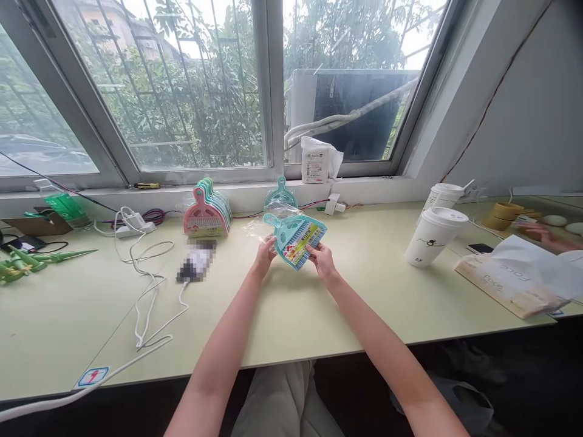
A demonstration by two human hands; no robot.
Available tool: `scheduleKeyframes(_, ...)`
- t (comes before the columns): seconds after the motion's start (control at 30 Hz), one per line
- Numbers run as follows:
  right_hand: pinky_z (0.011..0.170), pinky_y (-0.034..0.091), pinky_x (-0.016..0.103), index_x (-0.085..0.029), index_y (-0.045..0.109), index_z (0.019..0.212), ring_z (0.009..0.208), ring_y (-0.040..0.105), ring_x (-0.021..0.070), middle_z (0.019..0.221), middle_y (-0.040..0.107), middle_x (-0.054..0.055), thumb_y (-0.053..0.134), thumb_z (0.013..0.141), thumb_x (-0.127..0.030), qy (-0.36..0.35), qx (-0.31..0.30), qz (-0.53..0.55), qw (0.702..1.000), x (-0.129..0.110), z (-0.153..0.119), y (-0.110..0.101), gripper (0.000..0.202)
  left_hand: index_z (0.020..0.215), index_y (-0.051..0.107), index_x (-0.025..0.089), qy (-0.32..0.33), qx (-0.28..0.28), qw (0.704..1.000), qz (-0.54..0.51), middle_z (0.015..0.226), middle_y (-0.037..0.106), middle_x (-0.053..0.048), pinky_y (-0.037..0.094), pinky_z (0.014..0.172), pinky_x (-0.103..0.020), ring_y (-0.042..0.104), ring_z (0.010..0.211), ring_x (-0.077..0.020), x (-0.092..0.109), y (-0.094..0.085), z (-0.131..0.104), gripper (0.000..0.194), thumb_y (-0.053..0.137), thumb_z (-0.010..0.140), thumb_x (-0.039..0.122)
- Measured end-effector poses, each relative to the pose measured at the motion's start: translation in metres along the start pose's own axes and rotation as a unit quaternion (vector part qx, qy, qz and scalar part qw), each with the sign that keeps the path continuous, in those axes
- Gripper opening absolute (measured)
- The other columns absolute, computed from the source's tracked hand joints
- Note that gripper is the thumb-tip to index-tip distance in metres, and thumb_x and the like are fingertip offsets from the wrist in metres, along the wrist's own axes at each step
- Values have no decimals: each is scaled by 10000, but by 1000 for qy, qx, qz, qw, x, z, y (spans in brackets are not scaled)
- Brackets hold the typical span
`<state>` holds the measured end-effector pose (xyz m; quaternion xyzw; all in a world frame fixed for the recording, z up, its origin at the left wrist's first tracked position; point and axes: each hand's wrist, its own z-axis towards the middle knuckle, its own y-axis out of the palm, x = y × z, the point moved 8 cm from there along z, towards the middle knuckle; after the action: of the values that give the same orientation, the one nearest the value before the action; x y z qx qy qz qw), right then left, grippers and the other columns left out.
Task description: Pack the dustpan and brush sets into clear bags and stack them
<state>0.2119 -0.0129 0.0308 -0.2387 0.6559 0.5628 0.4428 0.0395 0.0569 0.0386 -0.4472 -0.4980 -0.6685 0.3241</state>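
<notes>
Between my two hands I hold a teal toy dustpan with a brush (286,233), tilted above the table, its handle toward the upper left. A yellow label lies across its blue bristles, and clear plastic wrap (286,207) bunches near its handle. My left hand (264,257) grips the left side, fingers partly hidden behind it. My right hand (322,260) pinches the lower right edge by the label. Just behind, another teal dustpan (281,193) stands against the sill. To the left stands a row of wrapped pink and teal dustpans (206,212).
White cables (146,291), a power strip (135,226) and a blurred-out phone-like thing (197,261) lie on the left. Two white paper cups (435,240) and a tissue pack (514,276) stand on the right. Another person's hand (542,235) shows at far right. The table (291,328) ends close before me.
</notes>
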Motion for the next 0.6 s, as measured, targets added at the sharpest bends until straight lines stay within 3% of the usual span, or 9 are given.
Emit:
scheduleKeyframes(0.1, 809, 593, 342, -147, 674, 875, 877, 682, 197, 968, 726, 73, 758, 666, -219, -37, 15, -8, 999, -6, -2, -1, 236, 1109, 621, 130, -47, -80, 996, -8, 1062, 689, -114, 524, 807, -339, 657, 945, -238, -17, 25, -8, 463, 692, 741, 402)
scheduleKeyframes(0.2, 839, 584, 350, -156, 664, 903, 911, 677, 199, 1000, 719, 73, 759, 672, -248, -61, 37, -5, 997, -11, -2, -6, 267, 1159, 615, 148, -97, -132, 986, -12, 1137, 675, -114, 523, 790, -315, 654, 955, -220, -29, 47, -17, 452, 654, 792, 410)
scheduleKeyframes(0.37, 855, 579, 353, -163, 649, 893, 909, 679, 195, 989, 716, 66, 768, 657, -244, -52, 40, -9, 998, -12, -1, -7, 277, 1232, 580, 173, -112, -132, 985, -13, 1236, 631, -110, 508, 822, -317, 622, 1053, -224, -29, 50, -19, 484, 540, 867, 488)
scheduleKeyframes(0.6, 838, 583, 351, -161, 647, 874, 884, 679, 194, 987, 707, 68, 748, 668, -240, -62, 59, -4, 996, -17, 0, -13, 243, 1314, 533, 236, -141, -235, 961, 24, 1305, 588, -106, 466, 914, -376, 571, 1164, -257, -32, 68, -34, 530, 565, 858, 504)
